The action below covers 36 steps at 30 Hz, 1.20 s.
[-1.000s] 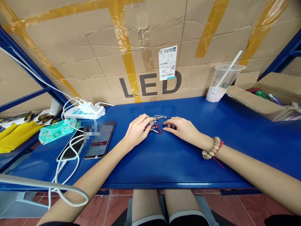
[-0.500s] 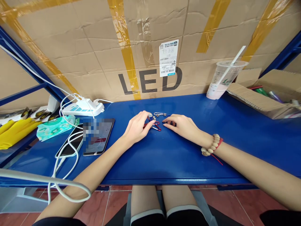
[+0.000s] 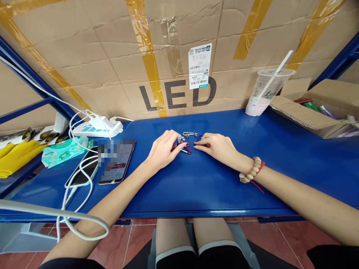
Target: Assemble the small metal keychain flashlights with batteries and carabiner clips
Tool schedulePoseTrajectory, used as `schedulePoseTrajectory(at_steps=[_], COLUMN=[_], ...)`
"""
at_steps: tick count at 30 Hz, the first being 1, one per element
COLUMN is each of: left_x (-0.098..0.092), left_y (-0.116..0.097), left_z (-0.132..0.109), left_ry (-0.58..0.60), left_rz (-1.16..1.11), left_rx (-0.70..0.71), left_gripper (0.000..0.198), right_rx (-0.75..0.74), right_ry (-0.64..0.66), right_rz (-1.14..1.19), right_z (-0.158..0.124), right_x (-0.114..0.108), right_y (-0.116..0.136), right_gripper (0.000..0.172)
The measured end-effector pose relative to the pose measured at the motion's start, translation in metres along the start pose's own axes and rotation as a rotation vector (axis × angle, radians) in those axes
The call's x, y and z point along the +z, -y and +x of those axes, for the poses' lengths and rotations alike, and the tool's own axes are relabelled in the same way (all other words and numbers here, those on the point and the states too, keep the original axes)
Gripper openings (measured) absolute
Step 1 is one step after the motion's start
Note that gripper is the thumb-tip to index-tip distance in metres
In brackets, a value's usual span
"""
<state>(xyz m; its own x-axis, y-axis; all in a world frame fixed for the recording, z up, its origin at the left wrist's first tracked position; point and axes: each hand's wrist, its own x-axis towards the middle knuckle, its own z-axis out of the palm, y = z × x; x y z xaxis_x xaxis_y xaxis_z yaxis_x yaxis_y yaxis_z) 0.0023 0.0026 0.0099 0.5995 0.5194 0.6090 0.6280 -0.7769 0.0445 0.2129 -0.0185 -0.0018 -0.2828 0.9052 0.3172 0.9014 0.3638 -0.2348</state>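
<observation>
On the blue table, my left hand rests with thumb and index finger apart around a small cluster of parts. A red carabiner lies by its thumb, partly hidden under the hand. Small round metal pieces sit between thumb and index finger. Just beyond, a silver carabiner lies flat. Opposite, my right hand has its fingers curled in. A small dark-blue piece shows at its fingertips; its exact kind is unclear against the table. A bead bracelet circles the right wrist.
Two phones with white cables lie at left, near a white power strip and a green tissue pack. At right stand a plastic cup with straw and an open carton. A large cardboard box backs the table.
The camera view has shifted slightly. The fingers of both hands have moved a little near the small parts; otherwise the layout looks the same.
</observation>
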Motion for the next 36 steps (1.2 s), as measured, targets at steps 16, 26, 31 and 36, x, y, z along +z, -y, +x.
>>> schedulePoseTrajectory(at_steps=[16, 26, 31, 36], left_x=[-0.001, 0.001, -0.001, -0.002], left_y=[-0.002, 0.0, -0.002, -0.003], left_z=[0.001, 0.0, 0.0, -0.001], left_ry=[0.036, 0.048, 0.039, 0.041], left_rz=[-0.021, 0.025, 0.018, 0.014], left_rx=[0.006, 0.046, 0.06, 0.082], left_gripper=[0.025, 0.027, 0.029, 0.026], right_rx=[-0.043, -0.07, -0.089, -0.116], right_ry=[0.012, 0.018, 0.031, 0.044], right_rz=[0.02, 0.036, 0.051, 0.073], right_z=[0.001, 0.003, 0.005, 0.007], right_x=[0.002, 0.007, 0.006, 0.007], right_y=[-0.004, -0.01, -0.013, -0.015], right_gripper=[0.021, 0.023, 0.025, 0.025])
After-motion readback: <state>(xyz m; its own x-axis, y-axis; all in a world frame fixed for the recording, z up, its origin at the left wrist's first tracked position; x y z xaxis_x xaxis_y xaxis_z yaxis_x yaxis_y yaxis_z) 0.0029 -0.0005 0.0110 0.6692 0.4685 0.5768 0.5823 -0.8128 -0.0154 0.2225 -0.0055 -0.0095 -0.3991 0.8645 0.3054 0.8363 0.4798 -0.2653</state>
